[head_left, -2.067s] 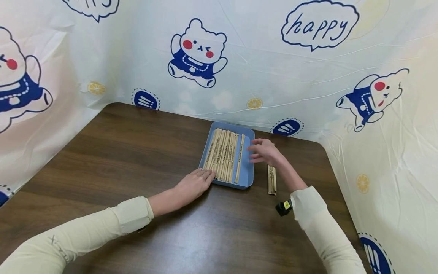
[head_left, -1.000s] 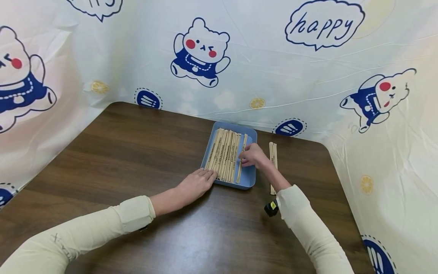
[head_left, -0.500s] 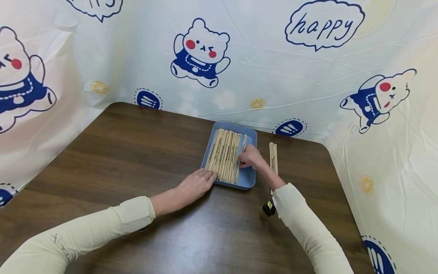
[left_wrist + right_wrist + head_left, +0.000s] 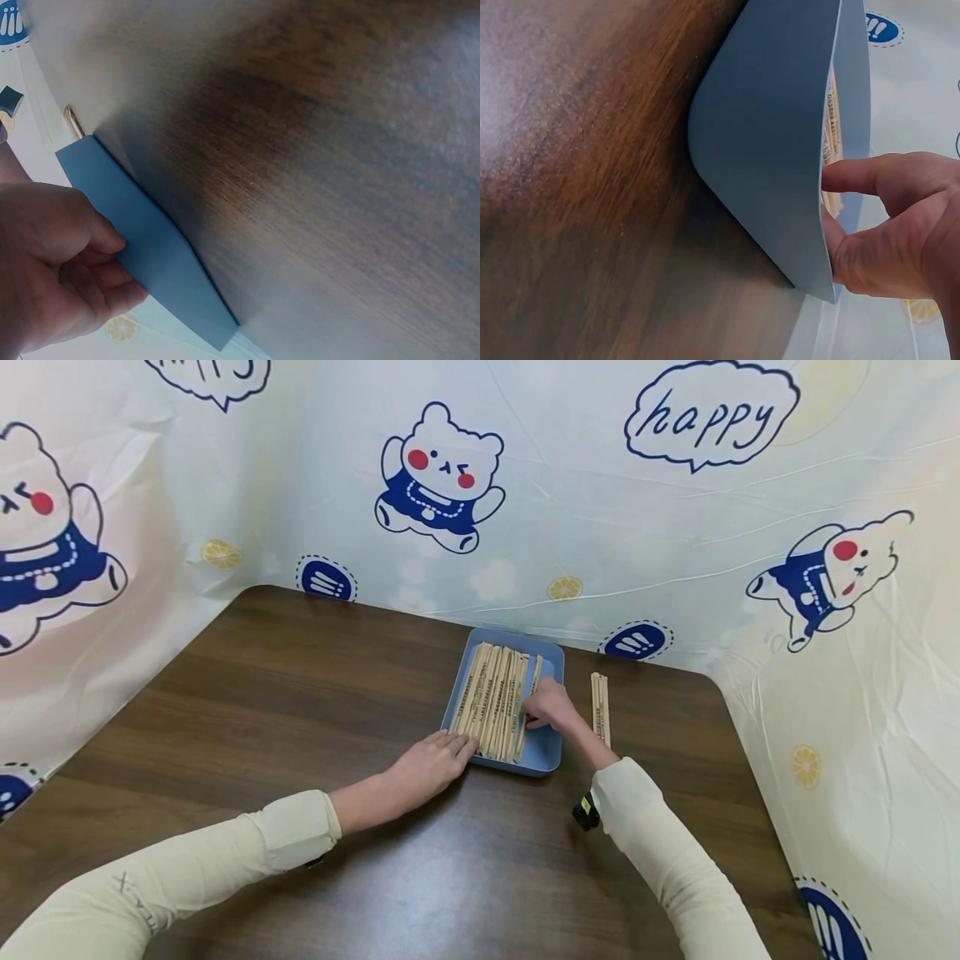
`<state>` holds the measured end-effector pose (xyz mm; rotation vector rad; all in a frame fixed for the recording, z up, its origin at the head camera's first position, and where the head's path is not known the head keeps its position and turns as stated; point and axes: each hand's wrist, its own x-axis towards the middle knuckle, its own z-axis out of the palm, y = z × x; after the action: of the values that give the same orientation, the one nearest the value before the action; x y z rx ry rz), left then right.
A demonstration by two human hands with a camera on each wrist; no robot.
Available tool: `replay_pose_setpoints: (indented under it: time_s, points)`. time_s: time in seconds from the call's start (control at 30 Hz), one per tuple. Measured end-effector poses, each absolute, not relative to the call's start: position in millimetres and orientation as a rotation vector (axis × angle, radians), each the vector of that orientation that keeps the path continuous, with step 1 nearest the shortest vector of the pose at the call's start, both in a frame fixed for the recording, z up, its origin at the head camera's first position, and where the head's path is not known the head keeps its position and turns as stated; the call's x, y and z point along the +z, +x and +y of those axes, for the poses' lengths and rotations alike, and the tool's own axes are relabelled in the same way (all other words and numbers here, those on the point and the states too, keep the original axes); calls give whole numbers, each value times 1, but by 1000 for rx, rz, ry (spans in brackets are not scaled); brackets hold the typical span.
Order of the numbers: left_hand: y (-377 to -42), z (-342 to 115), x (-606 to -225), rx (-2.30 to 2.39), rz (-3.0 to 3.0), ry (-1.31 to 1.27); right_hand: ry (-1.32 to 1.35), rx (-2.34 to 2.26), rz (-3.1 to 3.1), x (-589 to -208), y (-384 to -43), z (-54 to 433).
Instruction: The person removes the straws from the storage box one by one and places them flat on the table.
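Left hand: left hand (image 4: 429, 764) lies on the worktop (image 4: 285, 693) at the near-left corner of the blue tray (image 4: 546, 747), fingers relaxed and fairly straight, tips against the tray wall; holds nothing. The left wrist view shows the same fingers (image 4: 90, 247) on the tray's outer side.
Tray: sits at the far middle of the worktop, close to the backdrop, long side running away from the person.
Packets in tray: row of wrapped chopstick packets (image 4: 491, 702) packed side by side, long axes running near to far, filling the left and middle of the tray; a strip of bare tray floor remains on the right.
Right hand: right hand (image 4: 549, 704) is inside the tray at the right edge of the row, fingers curled on the rightmost packet (image 4: 527, 706); how firmly it pinches, cannot tell from the head view. The right wrist view shows the thumb and a finger (image 4: 862, 176) over the tray rim beside a packet.
Key relation: rightmost packet lies directly under the right hand, parallel to the row and just beside it; right hand is the nearer one.
Loose packets: loose packets (image 4: 599, 706) lie on the worktop just right of the tray, parallel to it, apart from the right hand.
Surface: dark wood-grain worktop.
Room: cartoon bear curtain (image 4: 438, 468) with "happy" bubbles hangs behind and at the sides.
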<state>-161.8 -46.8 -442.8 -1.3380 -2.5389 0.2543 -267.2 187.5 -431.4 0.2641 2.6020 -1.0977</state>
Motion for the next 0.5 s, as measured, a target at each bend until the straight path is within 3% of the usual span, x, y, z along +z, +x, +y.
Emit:
replay_pose_setpoints:
  time_s: [0.5]
  points:
    - [-164, -47, -446, 247, -2539, -1331, 244, -1022, 2653, -431, -266, 185]
